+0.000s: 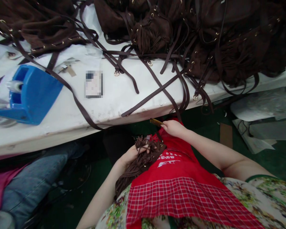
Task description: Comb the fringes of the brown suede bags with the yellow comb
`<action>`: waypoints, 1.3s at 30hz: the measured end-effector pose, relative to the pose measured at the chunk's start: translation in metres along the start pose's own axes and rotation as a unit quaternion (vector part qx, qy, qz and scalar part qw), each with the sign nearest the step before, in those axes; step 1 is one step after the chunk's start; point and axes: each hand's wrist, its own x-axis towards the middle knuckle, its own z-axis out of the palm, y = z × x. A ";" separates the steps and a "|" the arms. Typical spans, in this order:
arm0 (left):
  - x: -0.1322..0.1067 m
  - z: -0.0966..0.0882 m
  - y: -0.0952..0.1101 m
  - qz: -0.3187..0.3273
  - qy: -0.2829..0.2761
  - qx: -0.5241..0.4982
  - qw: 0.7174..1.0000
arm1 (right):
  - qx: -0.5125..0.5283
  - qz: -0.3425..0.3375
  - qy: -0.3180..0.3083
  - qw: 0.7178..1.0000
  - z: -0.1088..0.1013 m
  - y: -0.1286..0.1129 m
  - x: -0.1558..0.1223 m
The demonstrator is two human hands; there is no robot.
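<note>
My left hand [136, 152] is closed around the fringe of a dark brown suede bag [143, 163], which lies on my lap against the red apron [178, 163]. Strands of the fringe stick up between the fingers, and a few metal eyelets show along the bag. In my right hand [173, 128] is a yellowish comb [156, 122], gripped at one end with its teeth towards the table. The comb is apart from the fringe, a little above and to the right of it, close to the table's front edge.
Several brown fringed bags [152, 35] are heaped along the back of the white table [114, 101], their straps [154, 92] trailing over its front edge. A blue tape dispenser [38, 95] and a blurred-out flat object [94, 84] stand left. A person's jeans-clad leg [35, 181] is at lower left.
</note>
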 end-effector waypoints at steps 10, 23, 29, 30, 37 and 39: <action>0.007 -0.004 -0.005 -0.046 0.001 -0.041 0.998 | -0.023 -0.178 -0.003 0.984 -0.014 -0.058 -0.043; 0.004 0.003 -0.003 0.006 0.089 -0.038 0.995 | -0.089 -0.090 -0.050 0.991 0.018 -0.041 0.011; -0.009 0.015 0.007 0.064 0.000 0.133 0.989 | -0.073 -0.027 -0.078 0.994 0.038 -0.023 0.027; -0.009 0.014 0.005 0.068 0.014 0.127 0.990 | -0.068 -0.020 -0.076 0.995 0.037 -0.019 0.027; 0.000 -0.007 -0.005 0.056 0.162 0.117 0.978 | 0.088 -0.071 0.005 0.994 -0.001 -0.005 0.004; -0.002 -0.018 0.001 0.058 0.264 0.159 0.950 | 0.154 -0.095 0.047 0.982 -0.014 -0.005 -0.007</action>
